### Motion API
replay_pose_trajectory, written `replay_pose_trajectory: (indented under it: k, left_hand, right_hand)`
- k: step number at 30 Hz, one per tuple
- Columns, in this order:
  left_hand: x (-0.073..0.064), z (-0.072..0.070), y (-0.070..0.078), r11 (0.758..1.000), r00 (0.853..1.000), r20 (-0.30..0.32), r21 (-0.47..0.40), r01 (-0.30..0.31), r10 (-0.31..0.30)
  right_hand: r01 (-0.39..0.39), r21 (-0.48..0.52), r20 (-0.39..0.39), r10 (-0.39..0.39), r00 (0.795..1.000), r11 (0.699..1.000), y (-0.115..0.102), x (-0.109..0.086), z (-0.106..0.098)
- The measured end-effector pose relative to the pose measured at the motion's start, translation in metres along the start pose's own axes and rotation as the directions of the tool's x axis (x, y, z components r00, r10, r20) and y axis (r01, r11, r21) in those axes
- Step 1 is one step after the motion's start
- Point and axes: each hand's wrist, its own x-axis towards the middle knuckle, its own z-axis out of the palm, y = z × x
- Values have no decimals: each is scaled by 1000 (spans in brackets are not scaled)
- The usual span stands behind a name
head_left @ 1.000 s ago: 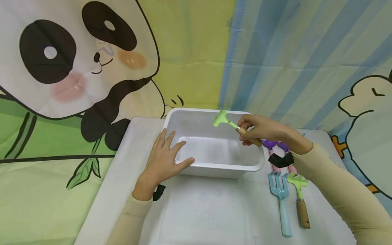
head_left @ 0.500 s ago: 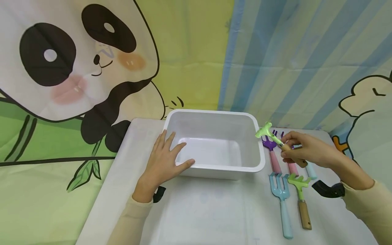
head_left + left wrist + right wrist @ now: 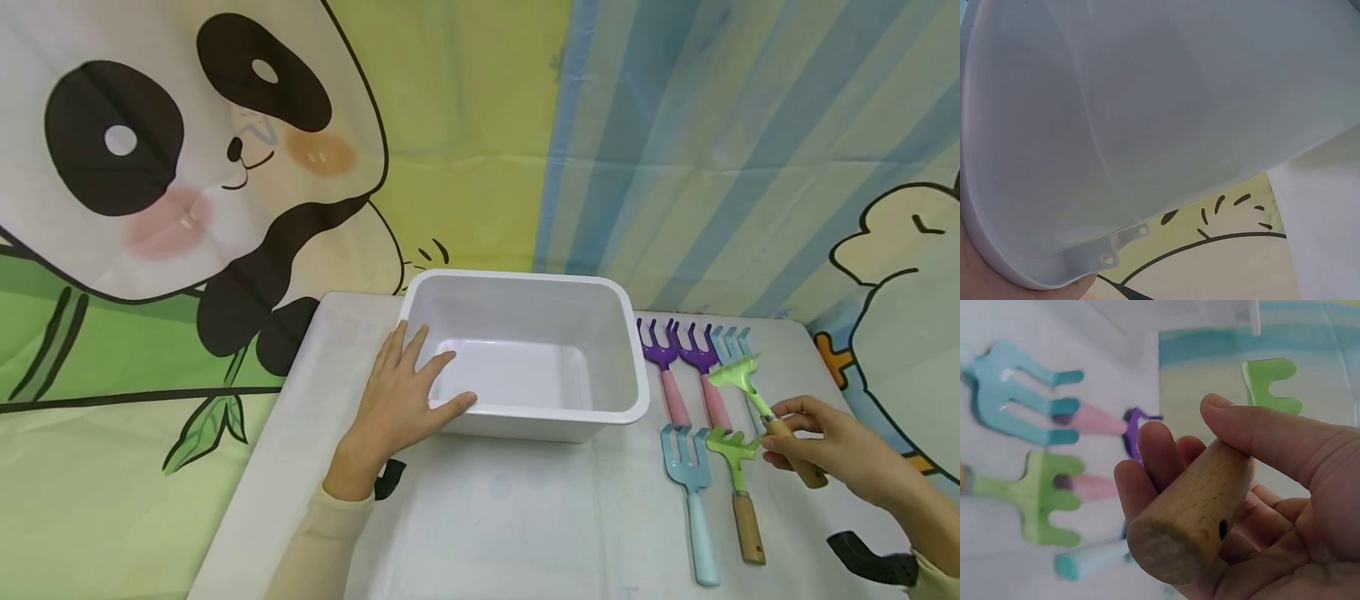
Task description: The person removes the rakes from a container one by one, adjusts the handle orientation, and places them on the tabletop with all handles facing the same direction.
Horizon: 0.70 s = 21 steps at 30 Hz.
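My right hand [image 3: 847, 450] holds a small green hand rake [image 3: 738, 373] by its wooden handle [image 3: 1200, 506], raised over the table's right side with the head pointing up and left. The left hand [image 3: 397, 400] rests on the front left corner of a white plastic bin [image 3: 525, 414], fingers spread over the rim. Nothing lies inside the bin. Below the raised rake are a second green hand rake [image 3: 733, 450] with a wooden handle and a light blue hand fork [image 3: 686, 467], both on the table.
Two purple hand forks with pink handles, the left fork [image 3: 662, 354] and the right fork [image 3: 699, 358], lie right of the bin. Another light blue fork [image 3: 729, 343] lies beside them, partly behind the held rake. A printed curtain [image 3: 465, 167] hangs behind the white table [image 3: 510, 517].
My right hand has carried the green rake from above the bin to the right and nearer, over the tools. The left hand has stayed on the bin's rim.
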Motion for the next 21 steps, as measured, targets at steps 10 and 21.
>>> replay_pose_trajectory:
  k: [10, 21]
  left_hand:
    - [0, 1, -1, 1000, 1000, -3, 3, -8, 8]
    - [1, 3, -1, 1000, 999, -31, 1, -19, 19]
  right_hand:
    - [-190, 103, -66, 197, 978, 976, 66, -18, 2]
    - [-368, 249, -91, 400, 912, 896, 123, -24, 8]
